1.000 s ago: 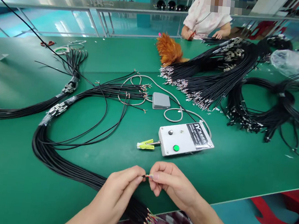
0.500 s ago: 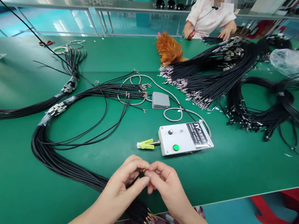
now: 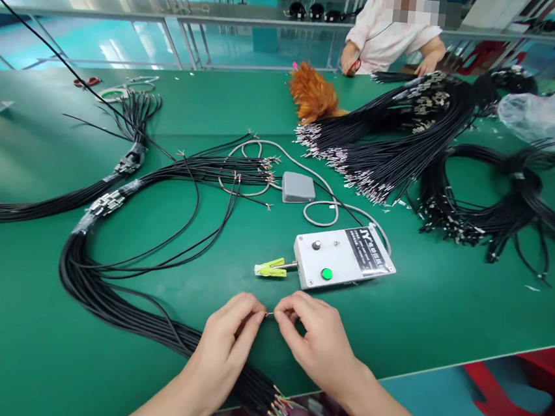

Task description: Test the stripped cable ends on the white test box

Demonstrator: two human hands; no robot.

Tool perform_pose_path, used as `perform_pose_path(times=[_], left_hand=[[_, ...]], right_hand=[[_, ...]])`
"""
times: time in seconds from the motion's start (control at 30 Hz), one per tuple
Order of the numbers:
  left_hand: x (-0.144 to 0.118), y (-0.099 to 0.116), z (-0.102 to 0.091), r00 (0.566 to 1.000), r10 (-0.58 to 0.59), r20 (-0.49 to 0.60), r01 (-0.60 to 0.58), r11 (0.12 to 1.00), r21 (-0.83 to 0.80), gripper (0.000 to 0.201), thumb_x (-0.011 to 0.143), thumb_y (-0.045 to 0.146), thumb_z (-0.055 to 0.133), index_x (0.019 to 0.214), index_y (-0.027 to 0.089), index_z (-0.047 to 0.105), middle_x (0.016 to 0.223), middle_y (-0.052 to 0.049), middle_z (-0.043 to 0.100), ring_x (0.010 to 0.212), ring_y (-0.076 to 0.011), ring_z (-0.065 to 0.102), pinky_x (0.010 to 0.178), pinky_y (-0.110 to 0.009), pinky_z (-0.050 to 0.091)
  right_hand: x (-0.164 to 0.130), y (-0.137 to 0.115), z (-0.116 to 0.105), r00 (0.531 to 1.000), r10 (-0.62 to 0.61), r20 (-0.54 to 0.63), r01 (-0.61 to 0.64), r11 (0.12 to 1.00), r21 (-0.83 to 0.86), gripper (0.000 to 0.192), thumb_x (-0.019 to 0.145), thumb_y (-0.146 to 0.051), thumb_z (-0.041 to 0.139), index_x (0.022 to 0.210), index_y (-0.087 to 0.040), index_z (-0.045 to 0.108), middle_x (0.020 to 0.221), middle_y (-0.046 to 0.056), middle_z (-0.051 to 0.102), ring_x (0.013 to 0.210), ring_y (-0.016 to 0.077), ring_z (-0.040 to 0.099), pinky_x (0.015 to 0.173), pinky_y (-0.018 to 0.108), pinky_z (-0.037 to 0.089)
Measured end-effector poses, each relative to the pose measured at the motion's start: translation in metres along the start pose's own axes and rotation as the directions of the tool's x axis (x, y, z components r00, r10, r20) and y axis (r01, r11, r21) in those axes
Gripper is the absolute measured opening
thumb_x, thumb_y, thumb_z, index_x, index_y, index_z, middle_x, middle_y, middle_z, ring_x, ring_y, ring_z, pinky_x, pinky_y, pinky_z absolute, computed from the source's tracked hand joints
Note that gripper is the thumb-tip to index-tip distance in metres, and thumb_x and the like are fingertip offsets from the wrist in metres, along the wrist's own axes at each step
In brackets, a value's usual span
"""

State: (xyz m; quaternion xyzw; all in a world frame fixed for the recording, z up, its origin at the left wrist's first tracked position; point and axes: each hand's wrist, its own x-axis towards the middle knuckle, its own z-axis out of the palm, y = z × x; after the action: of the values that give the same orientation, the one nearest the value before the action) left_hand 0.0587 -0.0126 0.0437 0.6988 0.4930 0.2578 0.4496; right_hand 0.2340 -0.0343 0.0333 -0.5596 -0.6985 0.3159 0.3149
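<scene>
My left hand (image 3: pixel 226 340) is closed in a pinch on the end of a black cable, most of which the fingers hide. A short length of thin wire (image 3: pixel 270 314) spans the small gap between my fingertips. At its other end my right hand (image 3: pixel 317 329) pinches the wire with thumb and fingers. Beneath my left hand runs a thick bundle of black cables (image 3: pixel 129 320), its stripped ends showing coloured wires (image 3: pixel 280 414) at the table's front edge. Just beyond my hands lies a white control box (image 3: pixel 322 251) with a green button; a yellow-green clip (image 3: pixel 272 268) sits on its shaft.
A grey pedal (image 3: pixel 298 188) with a looped grey cord lies behind the box. Large piles of black cables (image 3: pixel 386 146) and an orange feather duster (image 3: pixel 313 94) occupy the back right. Across the green table (image 3: pixel 209 97) sits a person (image 3: pixel 392 36) in a light top.
My hands have moved slightly apart, so the thin wire now shows between the fingertips. My right hand has shifted a little to the right. One cable has lifted loose from the bundle.
</scene>
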Motion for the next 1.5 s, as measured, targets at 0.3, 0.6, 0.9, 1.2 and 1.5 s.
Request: perform_pose_path(times=[0.3,0.6,0.9,1.2,1.5], left_hand=[[-0.001,-0.005,-0.01,0.98,0.175,0.094,-0.183,0.98,0.074,0.025,0.099,0.018,0.04,0.08,0.019,0.056,0.079,-0.002,0.056,0.072,-0.0153,0.054,0.068,-0.025,0.044],[0.021,-0.017,-0.034,0.986,0.121,-0.112,-0.11,0.989,0.098,0.02,0.096,0.023,0.048,0.081,0.019,0.06,0.076,-0.001,0.058,0.069,-0.0147,0.053,0.062,-0.024,0.042],[0.046,-0.018,-0.029,0.988,0.036,-0.147,-0.028,0.998,0.062,0.02,0.091,0.026,0.048,0.075,0.019,0.057,0.07,0.001,0.056,0.063,-0.0145,0.052,0.057,-0.023,0.04],[0.055,-0.019,-0.022,0.991,0.011,-0.132,0.0,0.996,0.084,0.02,0.088,0.025,0.047,0.071,0.02,0.055,0.063,0.002,0.051,0.057,-0.0137,0.046,0.051,-0.022,0.035],[0.055,-0.019,-0.022,0.994,-0.017,-0.111,0.025,0.997,0.07,0.02,0.088,0.028,0.046,0.073,0.019,0.054,0.067,0.001,0.052,0.058,-0.0139,0.046,0.053,-0.023,0.036]], right_hand=[[0.008,-0.008,-0.006,0.919,-0.365,0.149,0.393,0.81,-0.435,0.03,0.101,-0.022,0.045,0.081,-0.018,0.066,0.073,0.003,0.069,0.066,0.017,0.057,0.064,0.034,0.028],[0.061,-0.016,-0.026,0.95,-0.268,0.16,0.304,0.679,-0.669,0.01,0.089,-0.024,0.069,0.096,-0.018,0.067,0.1,0.005,0.072,0.095,0.0228,0.057,0.076,0.036,0.029],[0.084,-0.012,-0.019,0.959,-0.16,0.233,0.281,0.617,-0.735,0.015,0.084,-0.009,0.067,0.071,-0.018,0.066,0.076,0.003,0.069,0.084,0.0197,0.054,0.079,0.037,0.027],[0.083,-0.013,-0.02,0.96,-0.157,0.233,0.28,0.609,-0.742,0.013,0.083,-0.009,0.067,0.074,-0.017,0.066,0.075,0.004,0.07,0.085,0.0204,0.056,0.083,0.039,0.026],[0.054,-0.008,-0.041,0.947,-0.321,0.013,0.26,0.743,-0.616,0.023,0.088,-0.031,0.07,0.106,-0.019,0.066,0.109,0.006,0.073,0.109,0.0258,0.058,0.09,0.042,0.029]])
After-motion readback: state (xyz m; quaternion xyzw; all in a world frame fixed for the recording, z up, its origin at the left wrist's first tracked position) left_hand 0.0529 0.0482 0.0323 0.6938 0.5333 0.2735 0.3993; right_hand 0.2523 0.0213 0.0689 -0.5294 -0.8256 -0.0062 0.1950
